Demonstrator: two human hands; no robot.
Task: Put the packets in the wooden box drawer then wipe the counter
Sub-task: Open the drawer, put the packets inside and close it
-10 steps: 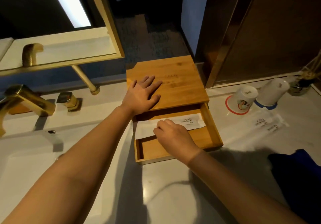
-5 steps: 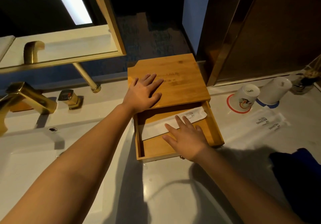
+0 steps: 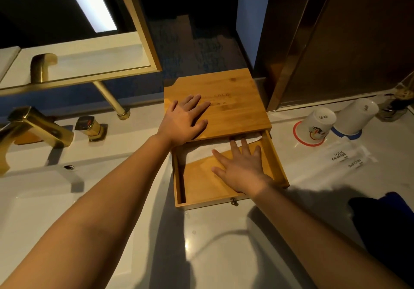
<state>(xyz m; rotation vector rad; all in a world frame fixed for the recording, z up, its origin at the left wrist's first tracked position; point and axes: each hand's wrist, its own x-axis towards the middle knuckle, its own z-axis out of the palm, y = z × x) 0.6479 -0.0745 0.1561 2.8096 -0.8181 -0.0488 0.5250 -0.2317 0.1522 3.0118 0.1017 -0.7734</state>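
A wooden box (image 3: 233,100) stands on the white counter (image 3: 224,255) with its drawer (image 3: 201,183) pulled out toward me. My left hand (image 3: 186,120) lies flat on the box lid, fingers spread. My right hand (image 3: 242,167) is flat inside the drawer, its fingertips on a white packet (image 3: 201,152) that lies at the back, partly under the lid. Two more white packets (image 3: 345,158) printed "BRUSHING TEETH" lie on the counter to the right of the drawer.
Two upside-down white cups (image 3: 318,125) stand right of the box. A dark blue cloth (image 3: 385,221) lies at the right edge. A gold faucet (image 3: 33,127) and its handle (image 3: 89,127) sit above the white basin (image 3: 44,210) on the left. A gold-framed mirror (image 3: 139,31) hangs behind.
My right hand has opened flat and slid the white packet farther back into the drawer, partly under the lid. My left hand has stayed on the lid.
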